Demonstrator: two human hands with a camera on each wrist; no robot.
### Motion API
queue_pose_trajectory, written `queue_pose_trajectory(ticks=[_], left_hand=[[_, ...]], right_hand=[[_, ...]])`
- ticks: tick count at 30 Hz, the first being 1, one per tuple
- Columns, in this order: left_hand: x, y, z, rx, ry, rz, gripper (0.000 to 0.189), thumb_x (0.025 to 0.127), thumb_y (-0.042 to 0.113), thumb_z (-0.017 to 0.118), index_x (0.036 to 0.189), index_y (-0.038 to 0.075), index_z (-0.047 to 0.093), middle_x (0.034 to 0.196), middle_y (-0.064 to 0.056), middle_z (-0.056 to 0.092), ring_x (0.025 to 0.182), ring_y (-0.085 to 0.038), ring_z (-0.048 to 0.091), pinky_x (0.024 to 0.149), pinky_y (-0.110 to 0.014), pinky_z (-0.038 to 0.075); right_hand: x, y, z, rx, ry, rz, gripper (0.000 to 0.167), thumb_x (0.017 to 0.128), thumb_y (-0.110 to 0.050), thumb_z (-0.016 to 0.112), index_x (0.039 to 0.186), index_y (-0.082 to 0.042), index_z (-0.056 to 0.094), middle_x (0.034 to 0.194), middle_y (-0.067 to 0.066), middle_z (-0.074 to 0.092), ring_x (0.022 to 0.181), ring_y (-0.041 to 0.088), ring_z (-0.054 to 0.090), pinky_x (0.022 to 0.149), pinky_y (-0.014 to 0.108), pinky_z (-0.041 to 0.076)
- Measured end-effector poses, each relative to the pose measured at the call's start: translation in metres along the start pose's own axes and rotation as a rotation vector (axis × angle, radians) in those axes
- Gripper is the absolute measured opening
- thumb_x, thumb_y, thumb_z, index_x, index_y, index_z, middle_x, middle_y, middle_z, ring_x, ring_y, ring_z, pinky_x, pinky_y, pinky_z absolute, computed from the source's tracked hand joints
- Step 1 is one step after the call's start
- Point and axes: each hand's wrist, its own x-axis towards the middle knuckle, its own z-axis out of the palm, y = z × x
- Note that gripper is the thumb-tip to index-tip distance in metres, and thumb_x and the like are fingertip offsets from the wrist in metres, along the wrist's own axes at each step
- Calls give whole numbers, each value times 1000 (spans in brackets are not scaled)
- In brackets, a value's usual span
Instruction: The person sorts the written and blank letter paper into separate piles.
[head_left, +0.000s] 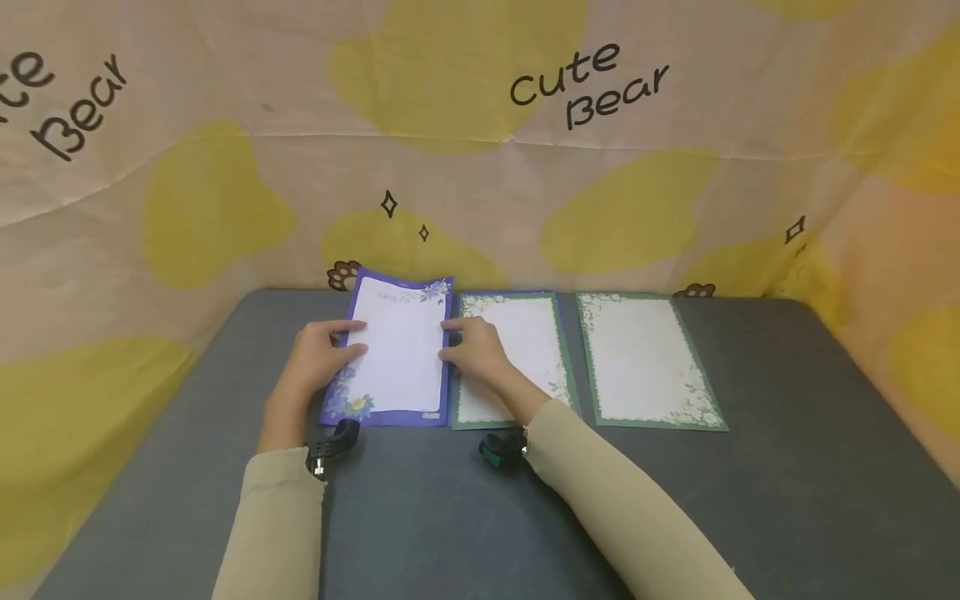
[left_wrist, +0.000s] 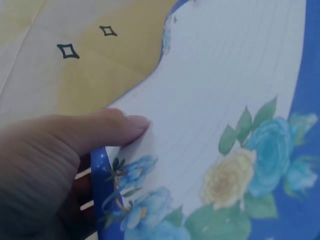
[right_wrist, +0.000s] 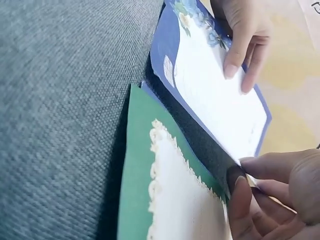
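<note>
A sheet of stationery paper [head_left: 399,358] with a blue-violet border and blue flowers is held between both hands at the left of the table. My left hand [head_left: 317,360] pinches its left edge, thumb [left_wrist: 115,127] on the printed face and other fingers behind. On the opposite edge, my right hand [head_left: 482,354] pinches the paper between thumb and fingers. The sheet's top bows slightly in the head view, and the left wrist view shows its edge curving. Just under the right hand lies a green-bordered sheet [head_left: 517,333], with a blue edge showing from beneath it.
Another green-bordered sheet [head_left: 637,358] lies flat to the right. The dark grey table [head_left: 420,517] meets a yellow-patterned cloth backdrop [head_left: 450,183] behind the sheets. A wrist camera [head_left: 345,437] sits on the left wrist and another [head_left: 501,450] on the right.
</note>
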Motion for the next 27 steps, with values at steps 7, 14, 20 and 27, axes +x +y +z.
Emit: queue_pose_trajectory(ticks=[7, 14, 20, 27], left_hand=[[0, 1, 6, 30, -94, -52, 45, 94, 22, 70, 136, 7, 64, 139, -27, 58, 112, -35, 56, 95, -51, 51], [-3, 5, 7, 75, -137, -100, 50, 94, 28, 70, 139, 6, 61, 150, -28, 49, 138, -47, 46, 115, -64, 37], [-5, 5, 3, 165, -114, -80, 54, 92, 34, 72, 137, 6, 63, 147, -28, 51, 138, -50, 44, 112, -66, 36], [-6, 12, -1, 231, -60, -63, 63, 94, 48, 66, 138, 4, 60, 145, -27, 52, 137, -48, 46, 111, -67, 37]], right_hand=[[-3, 3, 0, -135, -33, -18, 49, 87, -4, 74, 135, 1, 63, 135, 21, 66, 58, 15, 68, 57, 23, 58], [-3, -2, 4, -269, -41, -44, 49, 88, -9, 74, 134, 3, 62, 139, 19, 63, 132, 33, 60, 107, 40, 52], [-7, -4, -3, -311, 2, -116, 45, 93, -22, 72, 132, 0, 65, 127, 19, 71, 119, 31, 68, 107, 39, 52], [-22, 7, -40, -236, -21, -200, 43, 95, -31, 70, 131, -7, 68, 110, 16, 76, 64, 12, 63, 62, 30, 54]])
